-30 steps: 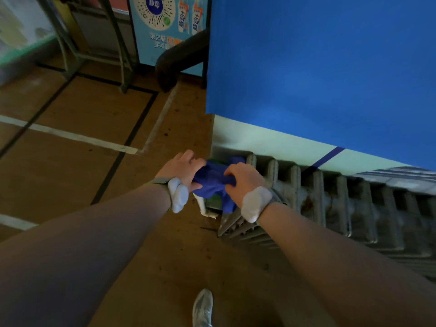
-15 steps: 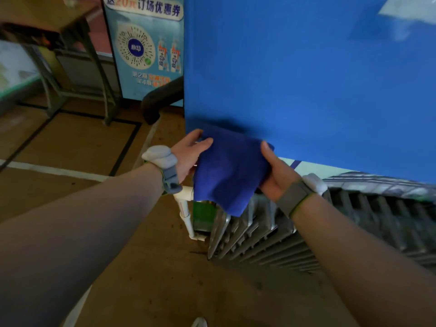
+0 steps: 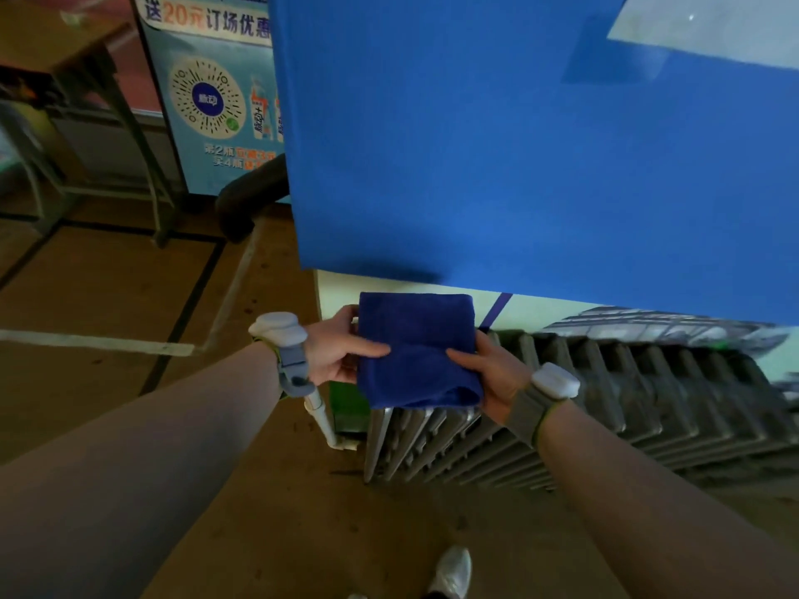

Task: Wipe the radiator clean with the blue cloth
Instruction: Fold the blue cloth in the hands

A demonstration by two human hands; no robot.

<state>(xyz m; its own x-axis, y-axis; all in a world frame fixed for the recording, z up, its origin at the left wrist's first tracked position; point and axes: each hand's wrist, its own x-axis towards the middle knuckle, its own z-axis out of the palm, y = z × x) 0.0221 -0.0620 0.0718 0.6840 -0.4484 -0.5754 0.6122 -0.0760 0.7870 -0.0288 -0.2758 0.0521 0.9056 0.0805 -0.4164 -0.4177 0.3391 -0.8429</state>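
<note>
So here we've got the cloth (image 3: 417, 348) folded into a neat flat rectangle and held up between both hands, just above the left end of the radiator (image 3: 562, 408). Our left hand (image 3: 335, 352) pinches the cloth's left edge, thumb lying across the top face and the fingers tucked underneath where we can't really see them. Our right hand (image 3: 488, 373) does the same on the right edge, thumb on top pointing inward, fingers hidden under the fabric. The 2 thumbs point toward each other across the middle of the cloth with a gap between them. The cloth's near edge droops a bit over the first radiator fins, though we can't tell if it's actually touching the metal or just hanging in front of it. The radiator is a grey ribbed one that runs off to the right along the base of the wall, under a big blue panel (image 3: 497, 144). A white pipe (image 3: 320, 412) comes down by the radiator's left end, with something green (image 3: 346, 408) right behind it. Both wrists wear grey straps with a white pod on each. Down at the bottom edge there's a white shoe (image 3: 452, 572) on the brown floor (image 3: 259, 490). Off to the upper left stands a poster (image 3: 212, 97) with a round QR code, next to a metal-legged desk (image 3: 65, 49).
</note>
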